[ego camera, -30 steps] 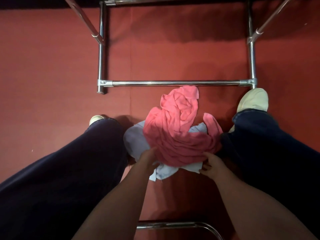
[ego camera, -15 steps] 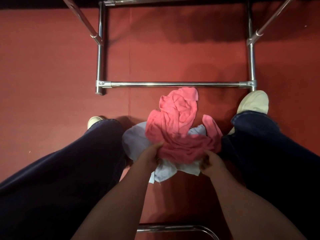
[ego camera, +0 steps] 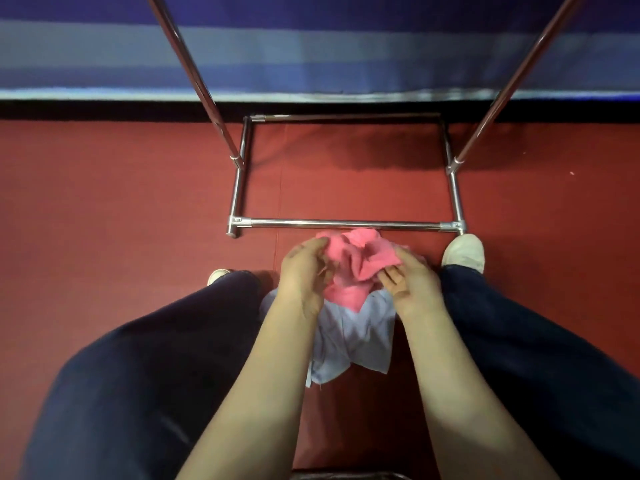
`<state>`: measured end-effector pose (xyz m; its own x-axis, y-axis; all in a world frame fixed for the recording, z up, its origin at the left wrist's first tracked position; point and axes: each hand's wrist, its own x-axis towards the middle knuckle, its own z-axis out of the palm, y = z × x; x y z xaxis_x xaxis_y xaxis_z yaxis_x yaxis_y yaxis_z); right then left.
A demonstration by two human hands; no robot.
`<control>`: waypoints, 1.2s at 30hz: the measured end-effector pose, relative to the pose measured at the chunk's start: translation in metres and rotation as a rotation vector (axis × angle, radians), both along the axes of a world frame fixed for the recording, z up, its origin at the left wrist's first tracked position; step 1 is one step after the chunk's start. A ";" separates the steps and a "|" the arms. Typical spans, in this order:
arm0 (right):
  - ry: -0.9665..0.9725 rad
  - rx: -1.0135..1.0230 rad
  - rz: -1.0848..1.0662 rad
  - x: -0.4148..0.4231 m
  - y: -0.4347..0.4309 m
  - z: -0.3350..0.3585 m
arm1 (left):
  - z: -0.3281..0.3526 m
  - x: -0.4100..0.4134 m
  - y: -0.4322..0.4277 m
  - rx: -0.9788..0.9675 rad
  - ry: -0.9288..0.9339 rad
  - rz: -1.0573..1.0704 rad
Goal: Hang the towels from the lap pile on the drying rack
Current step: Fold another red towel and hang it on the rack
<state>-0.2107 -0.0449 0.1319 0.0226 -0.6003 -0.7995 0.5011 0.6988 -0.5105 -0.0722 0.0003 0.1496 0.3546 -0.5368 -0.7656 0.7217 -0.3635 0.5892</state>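
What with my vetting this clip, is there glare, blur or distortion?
Head view: wide-angle distortion splays the rack poles outward; glare streaks the front bar; a shadow darkens the floor; left hand, right hand and pink towel look slightly soft.

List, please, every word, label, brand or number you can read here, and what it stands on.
None: no text shows on the crumpled pink towel, the pale blue towel, the chrome tube drying rack or the dark trousers.

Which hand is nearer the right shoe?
Right. The right hand pinches the pink towel near the shoe; the left hand grips the towel's other side, farther off.
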 end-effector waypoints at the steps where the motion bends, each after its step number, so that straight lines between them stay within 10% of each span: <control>1: 0.006 -0.074 0.015 0.001 0.003 0.021 | 0.018 -0.001 0.004 -0.041 -0.026 0.021; 7: -0.039 -0.495 0.166 -0.005 0.052 0.142 | 0.121 -0.016 0.043 -0.282 -0.347 0.025; 16: -0.009 -0.742 0.256 -0.017 0.130 0.255 | 0.216 -0.041 0.136 -0.501 -1.172 -0.560; 22: 0.043 -0.918 0.344 -0.025 0.162 0.288 | 0.244 -0.042 0.156 -0.521 -1.238 -0.223; 36: 0.179 -1.140 0.691 -0.040 0.217 0.259 | 0.281 -0.063 0.183 -0.597 -0.655 -0.130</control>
<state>-0.2504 0.1721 0.3904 0.5372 -0.8361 0.1110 0.0871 -0.0759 -0.9933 -0.1356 0.1834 0.4307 0.5312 -0.8471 -0.0119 0.1492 0.0797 0.9856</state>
